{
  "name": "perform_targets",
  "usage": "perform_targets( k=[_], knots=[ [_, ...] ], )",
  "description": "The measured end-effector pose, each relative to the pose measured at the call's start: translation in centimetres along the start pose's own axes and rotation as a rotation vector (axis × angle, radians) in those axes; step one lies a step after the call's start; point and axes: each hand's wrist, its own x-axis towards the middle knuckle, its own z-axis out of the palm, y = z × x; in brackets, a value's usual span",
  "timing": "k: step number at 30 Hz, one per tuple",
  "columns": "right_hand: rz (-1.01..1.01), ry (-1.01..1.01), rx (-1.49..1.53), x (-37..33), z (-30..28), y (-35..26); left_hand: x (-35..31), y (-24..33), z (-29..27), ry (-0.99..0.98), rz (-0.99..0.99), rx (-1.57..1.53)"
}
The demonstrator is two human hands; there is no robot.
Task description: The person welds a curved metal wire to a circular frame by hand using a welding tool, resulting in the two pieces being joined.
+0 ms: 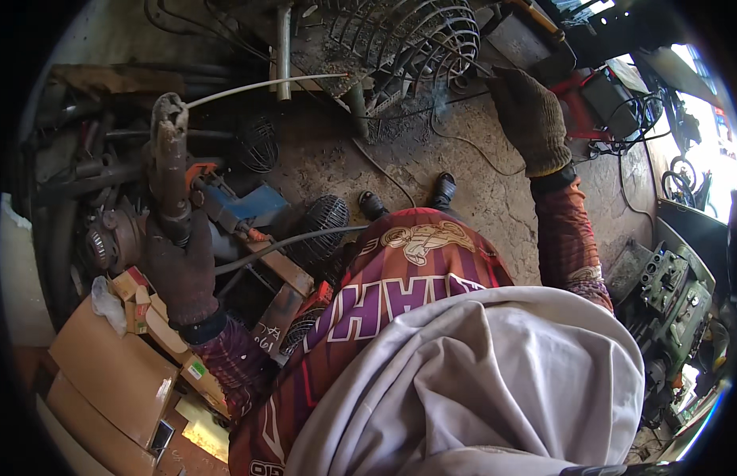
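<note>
My gloved left hand (182, 270) is wrapped round the lower end of a worn welding electrode holder (170, 159). Clamped in its tip, a long pale welding rod (265, 86) points right, its end over a metal work stand. On that stand lies a curved cage of welded metal bars (408, 36). Off to the right, my gloved right hand (531, 123) is closed at the end of a thin metal rod (468, 59) that runs toward the cage. Its fingertips are partly hidden. A wisp of smoke hangs beside the cage.
A thick cable (289, 244) crosses near my left side, and thinner cables trail over the floor. Round wire cages (321, 226), a blue and orange metal tool (257, 205) and cardboard (115, 365) crowd the left. A red machine (579, 107) and a green machine (674, 289) stand right.
</note>
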Motion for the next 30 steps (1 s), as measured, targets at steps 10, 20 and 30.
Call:
perform_targets(
  k=[10,20,30],
  knots=[
    [0.03,-0.028,0.015,0.0,-0.2,-0.7,-1.0,-2.2,1.5,-0.103,-0.36,-0.423],
    [-0.032,-0.002,-0.004,-0.1,0.5,0.3,-4.7,-2.4,3.2,0.153,0.149,0.211],
    [0.096,-0.052,0.068,0.0,-0.3,-0.5,-7.0,-3.7,4.0,0.2,0.063,-0.059]
  ],
)
